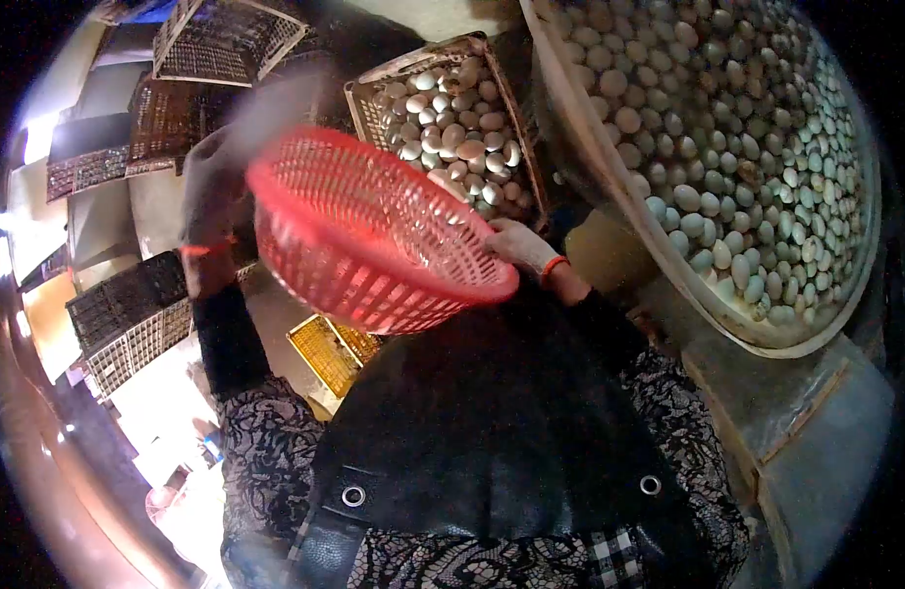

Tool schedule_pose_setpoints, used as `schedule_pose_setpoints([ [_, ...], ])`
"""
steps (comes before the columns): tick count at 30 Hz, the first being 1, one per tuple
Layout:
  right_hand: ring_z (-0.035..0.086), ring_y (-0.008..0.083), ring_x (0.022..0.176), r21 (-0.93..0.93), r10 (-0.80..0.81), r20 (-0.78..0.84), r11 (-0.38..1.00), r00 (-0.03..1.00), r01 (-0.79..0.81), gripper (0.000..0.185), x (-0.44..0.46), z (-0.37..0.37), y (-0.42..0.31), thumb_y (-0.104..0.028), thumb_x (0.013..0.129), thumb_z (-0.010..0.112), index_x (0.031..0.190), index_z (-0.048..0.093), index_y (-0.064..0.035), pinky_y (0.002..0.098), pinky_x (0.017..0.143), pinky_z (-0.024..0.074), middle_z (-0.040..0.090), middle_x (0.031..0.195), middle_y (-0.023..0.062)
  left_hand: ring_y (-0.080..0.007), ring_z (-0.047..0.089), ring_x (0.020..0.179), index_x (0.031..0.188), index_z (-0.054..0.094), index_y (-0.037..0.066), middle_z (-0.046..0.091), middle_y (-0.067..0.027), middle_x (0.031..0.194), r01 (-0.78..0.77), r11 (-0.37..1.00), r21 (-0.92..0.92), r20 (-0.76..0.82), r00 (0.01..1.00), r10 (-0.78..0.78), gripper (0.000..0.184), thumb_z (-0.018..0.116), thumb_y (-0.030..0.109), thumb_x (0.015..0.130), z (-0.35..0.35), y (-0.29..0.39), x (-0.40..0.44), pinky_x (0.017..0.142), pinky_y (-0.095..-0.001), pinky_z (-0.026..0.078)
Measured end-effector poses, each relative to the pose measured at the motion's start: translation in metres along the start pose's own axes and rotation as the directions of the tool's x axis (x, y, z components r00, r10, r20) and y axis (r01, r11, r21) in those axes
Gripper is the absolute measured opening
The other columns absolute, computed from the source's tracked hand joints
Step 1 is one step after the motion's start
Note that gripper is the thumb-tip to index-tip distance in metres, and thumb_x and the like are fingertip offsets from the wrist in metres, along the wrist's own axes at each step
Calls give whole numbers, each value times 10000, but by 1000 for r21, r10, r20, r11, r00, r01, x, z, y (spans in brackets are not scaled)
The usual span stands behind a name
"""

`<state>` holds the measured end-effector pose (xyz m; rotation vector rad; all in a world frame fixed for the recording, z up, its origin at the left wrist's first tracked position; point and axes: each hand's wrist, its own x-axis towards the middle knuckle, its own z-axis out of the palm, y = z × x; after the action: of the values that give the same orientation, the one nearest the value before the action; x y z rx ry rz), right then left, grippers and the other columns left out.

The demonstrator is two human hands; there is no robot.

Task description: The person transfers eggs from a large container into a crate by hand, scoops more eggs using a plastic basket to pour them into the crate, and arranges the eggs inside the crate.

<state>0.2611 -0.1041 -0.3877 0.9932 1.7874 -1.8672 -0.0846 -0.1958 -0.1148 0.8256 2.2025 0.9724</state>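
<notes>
A red plastic basket (359,299) with slotted walls is held tilted in front of my body, and I see no eggs inside it. My right hand (519,245), in a pale glove with a red band at the wrist, is closed on the basket's right rim. At the basket's left side is my left hand (217,172), smeared by motion, so its fingers cannot be made out. Just beyond the basket stands a crate of eggs (457,128), mostly white and pale brown.
A large round tub (659,260) full of eggs fills the upper right. Several slatted crates (143,339) stand at the left. A yellow crate (325,353) sits low behind the basket. A black apron (472,422) covers my front.
</notes>
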Motion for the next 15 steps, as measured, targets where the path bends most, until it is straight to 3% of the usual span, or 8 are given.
schedule_pose_setpoints([
  [1, 608, 199, 794, 446, -96, 12, 891, 995, 81, 376, -7, 1, -7, -116, 726, 591, 1056, 552, 59, 292, 720, 487, 622, 905, 123, -99, 545, 788, 1000, 625, 9, 617, -37, 903, -13, 1000, -16, -26, 1000, 13, 252, 530, 191, 854, -10, 14, -19, 700, -223, 432],
  [2, 608, 199, 794, 435, -97, 9, 896, 995, 83, 376, -18, -4, -25, -116, 726, 591, 1056, 552, 59, 292, 720, 487, 622, 905, 123, -59, 517, 713, 1005, 621, 3, 604, -9, 844, -168, 986, 10, -48, 985, 168, 257, 544, 188, 843, -13, 25, -34, 647, -210, 417],
  [6, 611, 180, 787, 542, -116, -154, 820, 981, 182, 353, -64, -25, -103, -93, 756, 570, 1076, 531, 52, 286, 719, 495, 620, 927, 107, -119, 546, 857, 1020, 610, -8, 615, -56, 930, -195, 981, -15, -208, 960, 188, 272, 540, 183, 839, -28, 49, -68, 806, -257, 424],
  [7, 610, 174, 782, 640, -189, -127, 735, 974, 226, 359, -64, -27, -106, -99, 761, 569, 1086, 521, 48, 289, 721, 496, 617, 933, 103, -143, 544, 897, 1036, 603, -8, 611, -77, 963, -276, 901, -334, -192, 956, 222, 287, 532, 192, 843, -16, 75, -85, 847, -279, 413],
  [8, 609, 168, 776, 726, -266, -108, 637, 958, 259, 365, -73, -28, -121, -104, 766, 568, 1096, 511, 43, 292, 722, 498, 615, 938, 99, -154, 545, 905, 1047, 598, 5, 609, -80, 973, -317, 863, -393, -189, 946, 262, 296, 528, 208, 843, -13, 75, -92, 848, -285, 415],
  [12, 597, 165, 783, 523, -231, -349, 756, 908, 394, 359, -105, -61, -146, -130, 765, 585, 1083, 522, 25, 302, 732, 495, 609, 936, 88, -199, 546, 938, 1089, 579, 57, 601, -92, 1013, -303, 896, -326, -160, 951, 263, 333, 516, 272, 842, 6, 45, -82, 852, -311, 422],
  [13, 593, 167, 801, 392, -296, -496, 763, 816, 514, 355, -118, -72, -158, -150, 765, 596, 1074, 531, 13, 300, 727, 493, 599, 959, 93, -210, 547, 947, 1100, 574, 70, 599, -95, 1023, -272, 914, -301, -141, 961, 240, 343, 513, 288, 842, 14, 29, -68, 853, -318, 424],
  [15, 584, 179, 847, -23, -269, -725, 929, 634, 369, 371, -132, -101, -159, -174, 762, 614, 1090, 537, -17, 301, 728, 487, 576, 1008, 97, -233, 547, 963, 1121, 564, 96, 595, -101, 1044, -204, 949, -240, -81, 978, 190, 363, 506, 320, 841, 40, -7, -30, 855, -331, 428],
])
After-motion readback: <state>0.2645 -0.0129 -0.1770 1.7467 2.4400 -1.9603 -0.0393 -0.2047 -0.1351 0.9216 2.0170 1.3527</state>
